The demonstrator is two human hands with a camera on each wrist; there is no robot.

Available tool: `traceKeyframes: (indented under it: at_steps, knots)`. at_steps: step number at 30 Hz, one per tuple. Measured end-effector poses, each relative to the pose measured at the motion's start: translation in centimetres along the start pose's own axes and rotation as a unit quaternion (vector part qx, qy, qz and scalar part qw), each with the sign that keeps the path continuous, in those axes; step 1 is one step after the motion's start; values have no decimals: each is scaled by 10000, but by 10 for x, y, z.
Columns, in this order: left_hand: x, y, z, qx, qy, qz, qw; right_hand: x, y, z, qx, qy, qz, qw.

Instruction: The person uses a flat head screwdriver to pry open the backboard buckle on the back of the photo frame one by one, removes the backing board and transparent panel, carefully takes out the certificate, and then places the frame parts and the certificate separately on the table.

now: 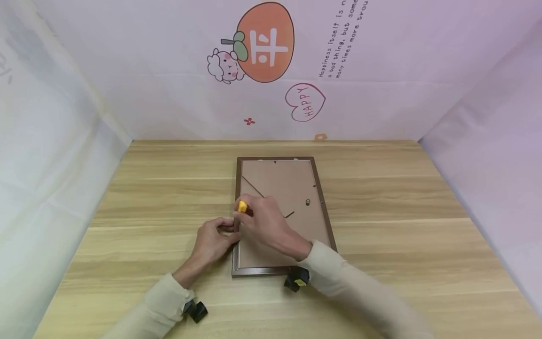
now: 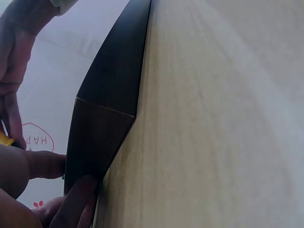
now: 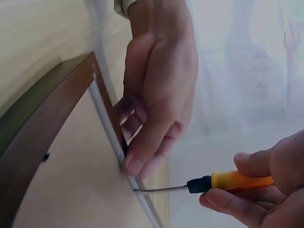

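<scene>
A brown picture frame (image 1: pixel 262 271) lies on the table with its back panel (image 1: pixel 281 176) facing up. My left hand (image 1: pixel 211 240) grips the frame's left side, thumb on the upper edge and fingers against the outer face. In my right hand (image 1: pixel 268 223) is a screwdriver with a yellow handle (image 1: pixel 242 206). The right wrist view shows the screwdriver (image 3: pixel 232 180) with its thin metal shaft reaching the frame's inner edge, just beside the left thumb. Small dark tabs (image 3: pixel 45 156) stand along the rim of the back panel.
A dark thin strip (image 1: pixel 252 186) lies slantwise across the back panel, partly hidden by my right hand. The wooden table (image 1: pixel 389 202) extends on both sides of the frame. White printed cloth (image 1: pixel 169 94) hangs around the table at the back and sides.
</scene>
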State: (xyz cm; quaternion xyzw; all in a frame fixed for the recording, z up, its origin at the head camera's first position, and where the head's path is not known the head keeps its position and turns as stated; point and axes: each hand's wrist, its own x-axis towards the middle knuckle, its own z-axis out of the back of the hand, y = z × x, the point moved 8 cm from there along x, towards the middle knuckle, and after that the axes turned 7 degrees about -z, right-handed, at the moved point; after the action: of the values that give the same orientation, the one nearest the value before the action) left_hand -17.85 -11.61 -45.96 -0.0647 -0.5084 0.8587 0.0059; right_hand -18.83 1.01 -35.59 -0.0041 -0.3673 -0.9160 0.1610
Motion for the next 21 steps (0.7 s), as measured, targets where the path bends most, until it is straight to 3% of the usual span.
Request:
traceKeyframes:
  at_steps: [4, 9, 13, 21]
  knots:
    - [0, 0, 0, 68, 8, -11, 10000, 1, 3, -2, 10, 101, -43, 9999]
    - [1, -2, 0, 33, 50, -66, 10000, 3, -10, 4, 427, 112, -138, 9989]
    - [1, -2, 0, 19, 54, -65, 10000, 5, -30, 10, 929, 144, -336, 9950]
    - [3, 2, 1, -55, 113, 66, 9999, 5, -82, 11, 1918, 291, -1101, 9748]
